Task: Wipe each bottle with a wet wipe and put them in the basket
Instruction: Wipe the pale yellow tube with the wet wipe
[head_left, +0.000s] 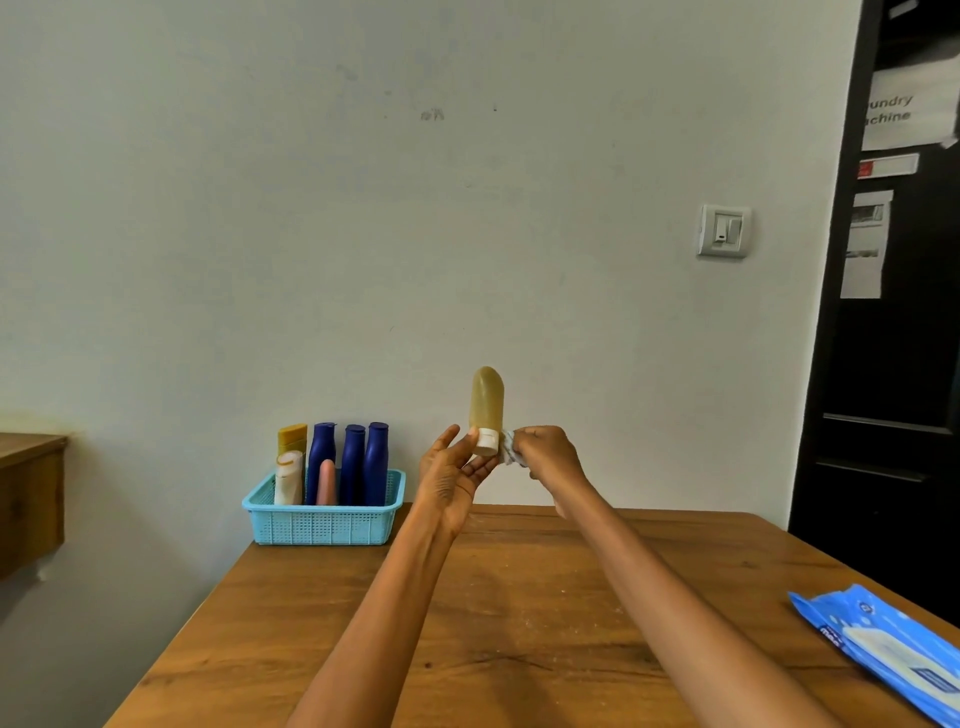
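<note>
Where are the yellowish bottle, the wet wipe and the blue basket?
yellowish bottle (487, 400): head view, on its translucent body above the white cap.
wet wipe (508, 451): head view, on the bunched part beside the cap.
blue basket (322, 526): head view, on its front wall.

The bottle (487, 397) is translucent amber-yellow with a white cap (487, 440). The basket (323, 519) is light blue with a fine grid pattern, and it holds three dark blue bottles (353, 462). The wipes pack (883, 649) is bright blue and the table (519, 623) is brown wood grain.
</note>
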